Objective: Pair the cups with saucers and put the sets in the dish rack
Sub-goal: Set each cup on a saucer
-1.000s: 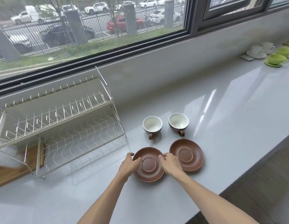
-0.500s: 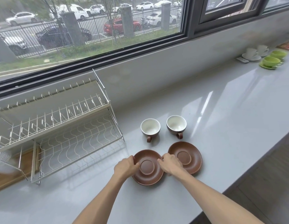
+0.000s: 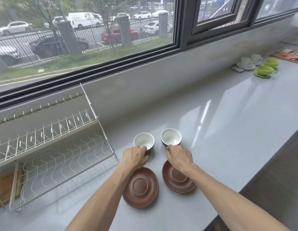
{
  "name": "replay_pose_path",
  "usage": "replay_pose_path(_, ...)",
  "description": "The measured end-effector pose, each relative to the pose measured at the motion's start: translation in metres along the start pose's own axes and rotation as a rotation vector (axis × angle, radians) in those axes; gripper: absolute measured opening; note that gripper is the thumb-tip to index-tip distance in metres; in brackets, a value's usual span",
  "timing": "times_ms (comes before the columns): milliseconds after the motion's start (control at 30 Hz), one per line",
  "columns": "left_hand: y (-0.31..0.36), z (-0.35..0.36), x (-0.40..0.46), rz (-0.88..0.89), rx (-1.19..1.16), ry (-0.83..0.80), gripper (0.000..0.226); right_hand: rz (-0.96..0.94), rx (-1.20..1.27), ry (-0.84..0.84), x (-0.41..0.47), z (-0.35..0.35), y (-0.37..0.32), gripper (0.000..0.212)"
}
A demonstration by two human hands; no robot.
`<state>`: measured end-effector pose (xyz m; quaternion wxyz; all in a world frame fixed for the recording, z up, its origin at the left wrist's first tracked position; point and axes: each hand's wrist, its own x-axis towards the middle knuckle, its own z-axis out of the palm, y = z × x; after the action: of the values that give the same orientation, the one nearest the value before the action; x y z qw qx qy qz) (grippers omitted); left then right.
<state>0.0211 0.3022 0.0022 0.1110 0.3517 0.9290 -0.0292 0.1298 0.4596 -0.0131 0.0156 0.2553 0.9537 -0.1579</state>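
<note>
Two brown cups with white insides stand upright on the grey counter, the left cup (image 3: 143,141) and the right cup (image 3: 171,136). My left hand (image 3: 135,156) curls around the near side of the left cup, hiding its handle. My right hand (image 3: 179,157) grips the near side of the right cup the same way. Two brown saucers lie nearer to me: the left saucer (image 3: 140,187) is bare, and the right saucer (image 3: 173,182) is partly covered by my right forearm. The wire dish rack (image 3: 61,157) stands to the left with nothing in it.
At the far right stand white cups on saucers (image 3: 246,63) and green cups on saucers (image 3: 265,70). A wooden board (image 3: 4,185) lies under the rack's left end. The counter's front edge (image 3: 255,177) runs diagonally at right, and the window wall is behind.
Both hands let go of the left saucer and moved forward onto the two cups. The left saucer now lies a little apart from the right one.
</note>
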Motion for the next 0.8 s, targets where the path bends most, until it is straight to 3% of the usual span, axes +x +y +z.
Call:
replay_pose_path(133, 0.03, -0.004, 0.018, -0.063, -0.401, 0.298, 0.051, 0.049, 0.128, 0.143, 0.023, -0.015, 0.019, 0.043)
replay_pose_path(200, 0.046, -0.001, 0.024, -0.088, -0.586, 0.335, 0.056, 0.082, 0.17, 0.154, 0.033, -0.017, 0.03, 0.05)
replay_pose_path(400, 0.075, 0.015, 0.046, -0.142, -0.816, 0.3, 0.062, 0.129, 0.215, 0.145, 0.055, -0.014, 0.05, 0.056)
replay_pose_path(800, 0.093, 0.025, 0.095, -0.301, -1.087, 0.024, 0.067, 0.245, 0.292, -0.057, 0.093, 0.012, 0.055, 0.058)
